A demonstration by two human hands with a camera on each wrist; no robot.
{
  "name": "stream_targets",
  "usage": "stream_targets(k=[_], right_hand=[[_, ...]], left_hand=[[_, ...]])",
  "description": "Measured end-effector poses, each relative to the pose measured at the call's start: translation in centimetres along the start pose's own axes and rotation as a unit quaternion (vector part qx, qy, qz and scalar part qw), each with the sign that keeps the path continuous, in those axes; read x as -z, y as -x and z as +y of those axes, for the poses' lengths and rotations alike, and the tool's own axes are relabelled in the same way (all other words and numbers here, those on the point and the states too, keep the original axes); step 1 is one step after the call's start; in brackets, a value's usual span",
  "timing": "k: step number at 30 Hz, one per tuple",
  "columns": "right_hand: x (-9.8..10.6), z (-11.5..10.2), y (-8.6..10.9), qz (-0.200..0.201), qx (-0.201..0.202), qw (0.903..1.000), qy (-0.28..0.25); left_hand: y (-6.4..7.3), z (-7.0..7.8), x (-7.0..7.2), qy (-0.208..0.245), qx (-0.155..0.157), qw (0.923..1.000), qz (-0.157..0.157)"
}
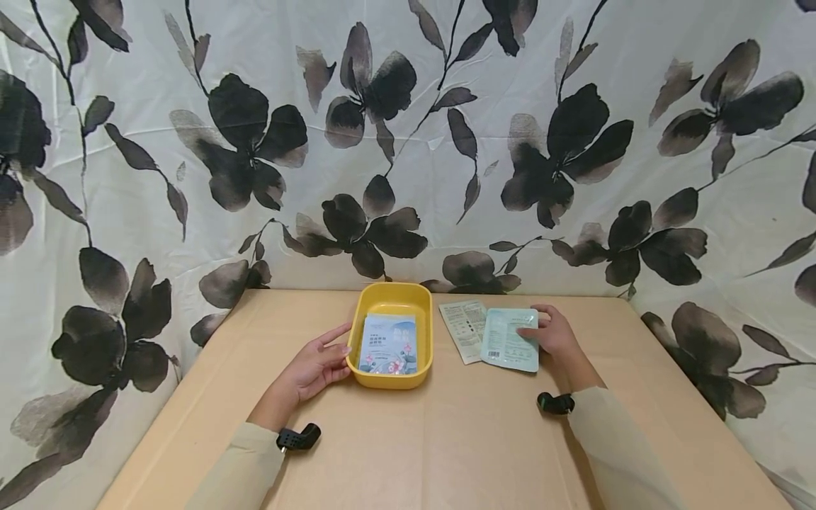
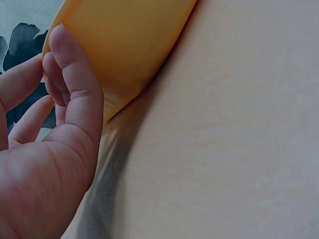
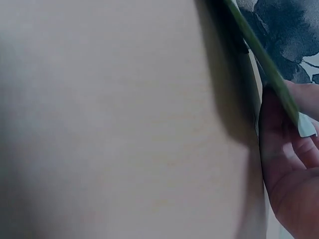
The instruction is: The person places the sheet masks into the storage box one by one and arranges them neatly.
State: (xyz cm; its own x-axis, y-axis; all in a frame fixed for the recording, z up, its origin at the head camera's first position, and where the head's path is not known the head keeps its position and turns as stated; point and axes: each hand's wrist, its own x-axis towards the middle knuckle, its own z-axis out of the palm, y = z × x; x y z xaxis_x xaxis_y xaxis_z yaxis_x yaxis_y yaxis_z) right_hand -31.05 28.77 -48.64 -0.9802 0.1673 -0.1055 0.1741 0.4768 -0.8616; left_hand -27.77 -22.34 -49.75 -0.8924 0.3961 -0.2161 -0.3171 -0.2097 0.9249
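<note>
A yellow plastic tray (image 1: 426,333) stands near the table's back edge, with a pale blue flat sachet (image 1: 387,340) printed with pink flowers lying in it. My left hand (image 1: 317,368) is at the tray's left side, its fingers against the outer wall near the rim; the left wrist view shows the fingers lightly bent there. To the right, my right hand (image 1: 557,334) pinches the right edge of a mint-green flat sachet (image 1: 506,347), thumb on top. In the right wrist view this sachet (image 3: 264,62) appears edge-on, tilted above the table.
A whitish printed sachet (image 1: 464,327) lies between the tray and the mint-green one, which overlaps its right part. The tan table (image 1: 472,439) reaches back to a white cloth (image 1: 459,177) with dark flowers. Each wrist bears a black band.
</note>
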Motion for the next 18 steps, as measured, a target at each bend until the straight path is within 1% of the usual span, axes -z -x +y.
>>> stream_targets(k=[4,7,10,18], right_hand=[[0.03,0.16,0.19,-0.005,0.006,1.0,-0.002],[0.03,0.26,0.08,-0.01,0.006,0.9999,-0.012],[0.11,0.18,0.1,-0.023,0.006,0.9994,-0.027],[0.22,0.02,0.34,-0.055,0.013,0.9977,-0.038]], left_hand=[[-0.03,0.0,-0.02,-0.003,0.002,1.0,0.0],[-0.07,0.06,-0.1,-0.002,0.003,1.0,0.001],[-0.13,0.09,-0.16,-0.001,0.005,1.0,0.001],[-0.29,0.11,-0.23,0.002,0.006,1.0,0.004]])
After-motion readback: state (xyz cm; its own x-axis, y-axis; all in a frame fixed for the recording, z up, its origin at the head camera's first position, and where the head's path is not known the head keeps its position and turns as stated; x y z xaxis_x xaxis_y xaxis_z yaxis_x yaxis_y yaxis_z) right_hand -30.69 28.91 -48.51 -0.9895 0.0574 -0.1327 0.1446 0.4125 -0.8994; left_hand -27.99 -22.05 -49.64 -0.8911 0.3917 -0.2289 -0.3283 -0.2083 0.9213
